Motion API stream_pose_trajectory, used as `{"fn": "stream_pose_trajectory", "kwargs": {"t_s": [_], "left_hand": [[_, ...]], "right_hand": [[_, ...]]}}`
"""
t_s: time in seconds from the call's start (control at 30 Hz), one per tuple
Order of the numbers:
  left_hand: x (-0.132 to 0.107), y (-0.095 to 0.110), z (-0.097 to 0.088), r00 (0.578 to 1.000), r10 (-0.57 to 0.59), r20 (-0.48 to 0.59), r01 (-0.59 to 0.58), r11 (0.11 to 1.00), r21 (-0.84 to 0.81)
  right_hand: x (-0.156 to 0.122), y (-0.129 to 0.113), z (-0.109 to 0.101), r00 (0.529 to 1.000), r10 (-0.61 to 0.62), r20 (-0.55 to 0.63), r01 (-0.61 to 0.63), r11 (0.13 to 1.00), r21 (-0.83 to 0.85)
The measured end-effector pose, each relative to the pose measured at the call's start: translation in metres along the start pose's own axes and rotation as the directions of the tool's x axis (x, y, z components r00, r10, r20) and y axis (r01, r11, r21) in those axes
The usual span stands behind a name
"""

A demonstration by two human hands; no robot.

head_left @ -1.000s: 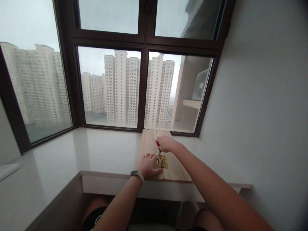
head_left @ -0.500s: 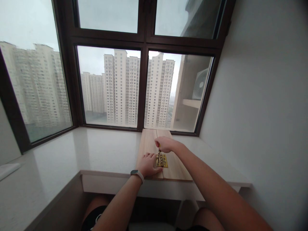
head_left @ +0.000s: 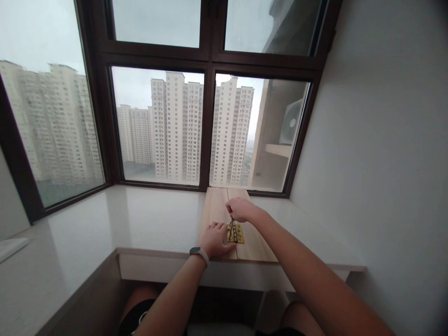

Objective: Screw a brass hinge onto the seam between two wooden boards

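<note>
A brass-coloured hinge (head_left: 239, 234) lies unfolded across the seam between two pale wooden boards (head_left: 216, 205). My right hand (head_left: 240, 209) is closed around the handle of a screwdriver (head_left: 231, 225), most of which the fingers hide. Its thin shaft points down to the hinge's left leaf; the tip and any screw under it are too small to make out. Flat on the left board rests my left hand (head_left: 215, 240), fingers spread, its thumb along the hinge's near edge. Part of the left leaf is covered by this hand.
The boards lie on a white windowsill (head_left: 154, 219) whose front edge (head_left: 157, 253) is near my knees. Dark-framed windows (head_left: 208, 126) rise behind it, and a white wall (head_left: 378, 154) stands on the right. A white flat object (head_left: 13, 248) lies at the far left.
My right hand has turned slightly at the wrist around the screwdriver handle. The left hand, hinge and boards stay in place.
</note>
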State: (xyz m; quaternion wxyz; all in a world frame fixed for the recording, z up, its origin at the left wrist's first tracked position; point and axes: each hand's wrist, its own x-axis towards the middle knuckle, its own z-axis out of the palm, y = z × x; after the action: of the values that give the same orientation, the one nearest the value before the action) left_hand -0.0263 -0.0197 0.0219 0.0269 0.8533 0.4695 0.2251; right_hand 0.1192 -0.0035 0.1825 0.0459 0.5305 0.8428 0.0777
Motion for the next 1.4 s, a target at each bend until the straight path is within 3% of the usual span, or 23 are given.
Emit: {"fn": "stream_pose_trajectory", "kwargs": {"t_s": [0.27, 0.67, 1.03, 1.4], "left_hand": [[0.0005, -0.0027, 0.0038, 1.000, 0.017, -0.020, -0.017, 1.000, -0.004], [-0.0009, -0.0007, -0.0006, 1.000, 0.008, -0.006, -0.008, 1.000, 0.004], [0.0001, -0.0023, 0.0034, 0.999, 0.014, -0.034, -0.014, 1.000, -0.010], [-0.0008, -0.0026, 0.0031, 1.000, 0.000, -0.026, 0.000, 0.999, -0.033]], "right_hand": [[-0.0046, -0.0010, -0.0002, 0.998, 0.057, -0.021, -0.058, 0.998, -0.013], [-0.0012, 0.0013, 0.0014, 0.999, -0.049, 0.011, 0.048, 0.998, 0.046], [-0.0038, -0.0007, 0.0024, 0.997, 0.062, -0.048, -0.064, 0.997, -0.033], [-0.0020, 0.0031, 0.0040, 0.998, -0.067, 0.002, 0.067, 0.996, 0.051]]}}
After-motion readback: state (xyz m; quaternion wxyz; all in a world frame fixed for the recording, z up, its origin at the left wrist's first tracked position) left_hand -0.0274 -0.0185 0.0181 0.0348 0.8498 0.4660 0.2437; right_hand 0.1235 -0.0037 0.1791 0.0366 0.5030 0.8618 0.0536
